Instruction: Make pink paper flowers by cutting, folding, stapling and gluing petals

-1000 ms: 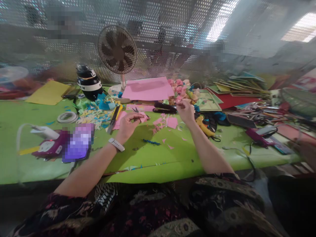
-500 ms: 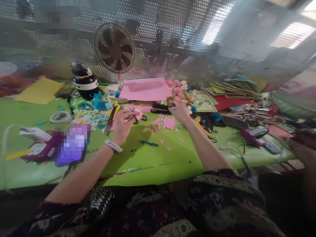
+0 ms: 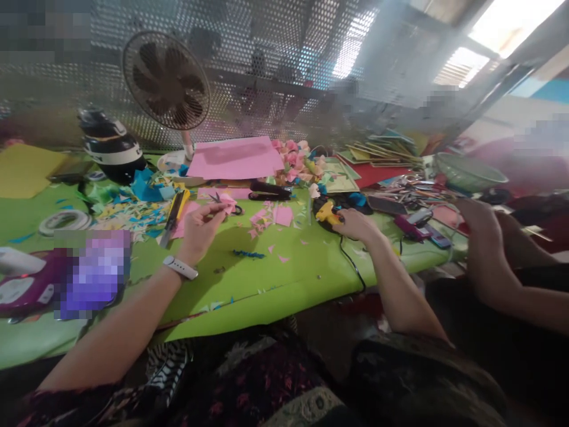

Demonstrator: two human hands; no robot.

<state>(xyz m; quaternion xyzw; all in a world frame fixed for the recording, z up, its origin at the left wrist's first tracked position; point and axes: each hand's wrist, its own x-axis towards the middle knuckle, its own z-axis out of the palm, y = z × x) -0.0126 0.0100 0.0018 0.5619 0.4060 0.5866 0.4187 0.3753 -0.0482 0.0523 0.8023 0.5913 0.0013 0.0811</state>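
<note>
My left hand (image 3: 202, 228), with a white-banded watch on its wrist, pinches a small folded piece of pink paper (image 3: 228, 203) between its fingertips. Scissors (image 3: 239, 210) lie partly hidden behind that paper. On the right, my right hand (image 3: 359, 226) has its fingers closed around the back of a yellow glue gun (image 3: 327, 213), which lies over a dark round item; its cord runs down the table's front edge. A black stapler (image 3: 269, 191) lies between my hands, farther back. A yellow utility knife (image 3: 176, 212) is just left of my left hand.
Pink paper scraps (image 3: 282, 214) and a blue twisted strip (image 3: 249, 254) are scattered on the green table. A fan (image 3: 166, 80), a dark bottle (image 3: 113, 151) and paper flowers (image 3: 297, 159) stand at the back. Another person's arm (image 3: 486, 255) reaches in at the right.
My right hand has left the stapler and moved right and nearer, onto the glue gun. The left hand still holds the pink paper. The view has turned right.
</note>
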